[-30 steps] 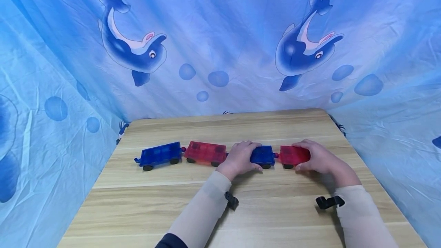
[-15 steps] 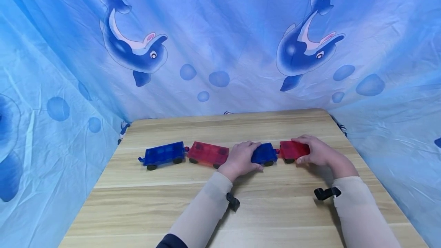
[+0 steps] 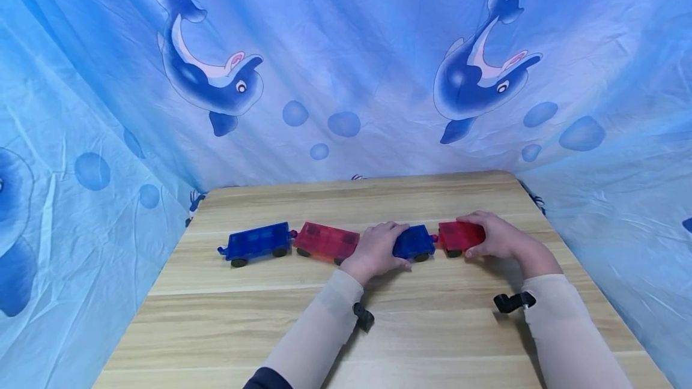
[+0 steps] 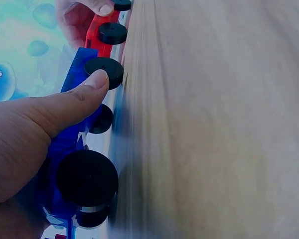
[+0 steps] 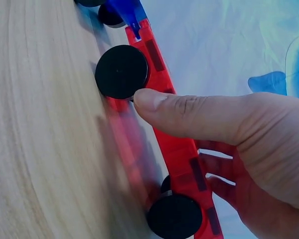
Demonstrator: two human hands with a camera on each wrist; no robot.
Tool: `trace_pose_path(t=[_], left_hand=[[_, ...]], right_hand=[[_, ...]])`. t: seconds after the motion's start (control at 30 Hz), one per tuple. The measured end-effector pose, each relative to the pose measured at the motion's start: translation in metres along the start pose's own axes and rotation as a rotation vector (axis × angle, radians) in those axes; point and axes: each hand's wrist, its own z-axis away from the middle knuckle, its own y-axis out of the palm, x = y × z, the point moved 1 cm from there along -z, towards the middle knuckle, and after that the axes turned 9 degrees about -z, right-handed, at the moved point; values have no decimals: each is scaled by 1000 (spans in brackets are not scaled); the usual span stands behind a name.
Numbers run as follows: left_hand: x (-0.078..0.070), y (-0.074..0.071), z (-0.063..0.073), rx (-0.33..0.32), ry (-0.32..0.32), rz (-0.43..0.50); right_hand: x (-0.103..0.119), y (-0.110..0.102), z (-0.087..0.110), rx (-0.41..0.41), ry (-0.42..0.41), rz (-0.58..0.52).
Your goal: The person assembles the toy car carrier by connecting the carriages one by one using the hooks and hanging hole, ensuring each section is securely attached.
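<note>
Two translucent toy train cars with black wheels are held on the wooden table (image 3: 259, 329). My left hand (image 3: 376, 249) grips a blue train car (image 3: 415, 241) from above, its thumb on the near side by a wheel in the left wrist view. To the right, my right hand (image 3: 497, 237) holds a red train car (image 3: 459, 236) between thumb on the near side and fingers on the far side. A small red coupling (image 3: 435, 238) sits between these cars. In the right wrist view the blue car's end meets the red car (image 5: 184, 154).
Left of my left hand stands another red train car (image 3: 327, 241), joined by a round coupling (image 3: 293, 234) to a blue train car (image 3: 256, 242) with a hook at its far left end. Behind the table hangs a blue dolphin-print curtain (image 3: 346, 65).
The right hand and its red car have moved slightly away from me, and the held blue car's right end has swung the same way. The cars at left have shifted slightly right.
</note>
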Motion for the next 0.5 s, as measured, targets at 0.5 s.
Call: trace_pose_path(t=[0.5], left_hand=[[20, -11, 11, -45, 40, 83]], right_hand=[[18, -2, 6, -57, 0, 1]])
